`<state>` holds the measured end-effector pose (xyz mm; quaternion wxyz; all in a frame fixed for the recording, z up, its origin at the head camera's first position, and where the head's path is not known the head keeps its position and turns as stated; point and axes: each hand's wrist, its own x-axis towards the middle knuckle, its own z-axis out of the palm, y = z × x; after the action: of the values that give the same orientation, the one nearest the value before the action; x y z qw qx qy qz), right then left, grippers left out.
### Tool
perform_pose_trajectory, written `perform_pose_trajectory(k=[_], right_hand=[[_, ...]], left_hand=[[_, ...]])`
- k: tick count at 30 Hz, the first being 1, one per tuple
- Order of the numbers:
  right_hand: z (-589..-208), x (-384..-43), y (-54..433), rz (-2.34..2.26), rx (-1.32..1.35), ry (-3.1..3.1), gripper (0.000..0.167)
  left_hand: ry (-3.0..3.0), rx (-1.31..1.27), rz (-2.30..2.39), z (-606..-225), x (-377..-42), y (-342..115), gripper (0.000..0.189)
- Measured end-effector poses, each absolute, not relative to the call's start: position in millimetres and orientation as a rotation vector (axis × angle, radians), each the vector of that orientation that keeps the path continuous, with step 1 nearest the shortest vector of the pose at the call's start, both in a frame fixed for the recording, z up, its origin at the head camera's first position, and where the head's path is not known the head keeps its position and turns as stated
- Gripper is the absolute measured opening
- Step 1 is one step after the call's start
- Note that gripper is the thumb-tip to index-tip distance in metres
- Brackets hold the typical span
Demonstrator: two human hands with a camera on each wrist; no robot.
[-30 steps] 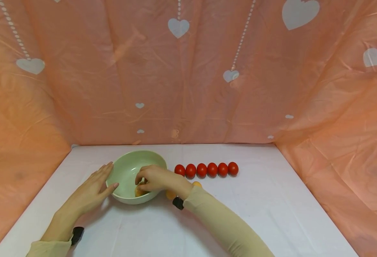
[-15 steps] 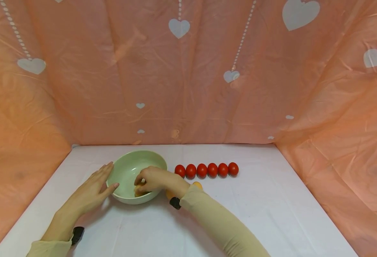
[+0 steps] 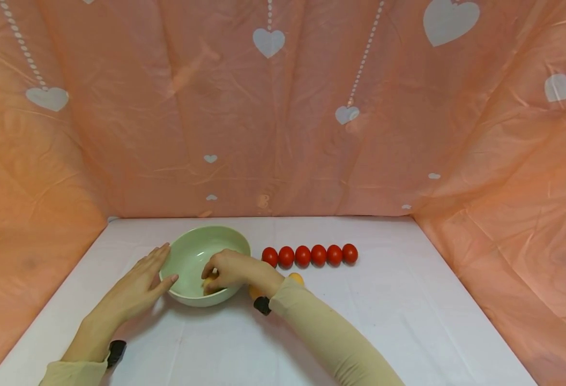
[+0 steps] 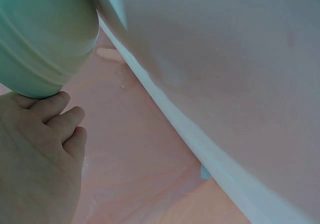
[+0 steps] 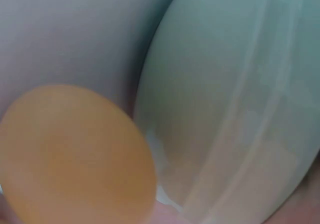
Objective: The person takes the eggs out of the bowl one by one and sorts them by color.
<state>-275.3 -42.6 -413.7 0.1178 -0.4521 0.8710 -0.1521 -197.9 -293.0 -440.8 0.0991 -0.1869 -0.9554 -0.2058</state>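
My left hand (image 3: 135, 287) lies along the left side of a light green bowl (image 3: 186, 257), thumb over the rim and the other fingers against the outer wall. In the left wrist view those fingers (image 4: 57, 106) touch the bowl's outside (image 4: 45, 44). My right hand (image 3: 230, 268) reaches over the right rim, its curled fingers holding a small rounded yellow thing (image 3: 209, 284) low in the bowl, partly hidden by the fingers. Beneath the right wrist, a smooth yellow-orange egg-shaped thing (image 5: 75, 154) sits on the table just outside the bowl.
Several red, smooth oval things like small tomatoes (image 3: 318, 255) stand in a row right of the bowl. Another yellow-orange rounded thing (image 3: 296, 277) shows behind the right forearm. A white cloth covers the table (image 3: 408, 300); a pink heart-patterned curtain (image 3: 312, 177) encloses its back and sides.
My right hand and forearm have shifted slightly left, the fingers staying round the yellow thing in the bowl. The left hand and the bowl have not visibly moved.
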Motion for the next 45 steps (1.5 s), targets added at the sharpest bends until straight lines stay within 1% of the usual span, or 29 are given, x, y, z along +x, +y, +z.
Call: perform_pose_trajectory(k=[18, 35, 45], right_hand=[[-409.4, -271.1, -38.0, -0.417, -1.512, 2.651, 0.032], [-390.9, -258.4, -11.4, -0.810, -1.560, 2.710, 0.034], [-390.1, -253.8, 14.0, -1.041, -1.551, 2.739, 0.036]], left_hand=[[-2.817, -0.572, -0.620, -442.0, -198.0, -294.5, 0.080], [-2.834, -0.571, -0.628, -439.8, -198.1, -293.9, 0.081], [-2.810, -0.584, -0.633, -440.5, -198.4, -292.7, 0.080]])
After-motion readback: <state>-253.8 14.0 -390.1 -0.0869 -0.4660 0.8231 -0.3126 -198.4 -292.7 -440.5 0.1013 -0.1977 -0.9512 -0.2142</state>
